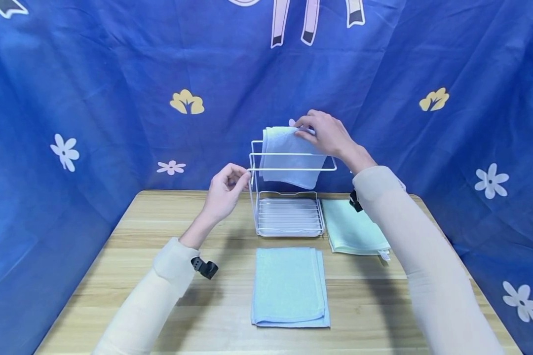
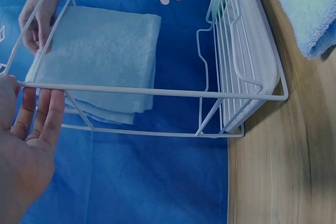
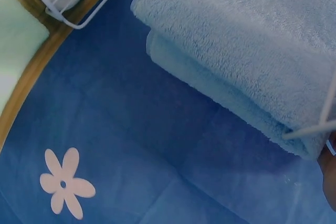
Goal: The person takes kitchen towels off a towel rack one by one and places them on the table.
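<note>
A white wire rack (image 1: pixel 293 169) stands at the table's far side, with a slatted base and tall upper bars. My left hand (image 1: pixel 224 192) pinches its upper left corner; in the left wrist view, the fingers (image 2: pixel 39 121) lie behind the wire. A folded light-blue towel (image 1: pixel 288 140) hangs at the rack's top, behind the front bars. My right hand (image 1: pixel 326 133) pinches the towel's top edge near its right end. In the right wrist view, a wire runs into the fold of this fluffy towel (image 3: pixel 236 30); most of the hand is out of frame.
On the wooden table (image 1: pixel 160 222) a folded light-blue towel (image 1: pixel 288 286) lies in front of the rack. A folded pale-green towel (image 1: pixel 355 227) with a small tag lies to its right. A patterned blue cloth (image 1: pixel 115 98) hangs close behind the rack.
</note>
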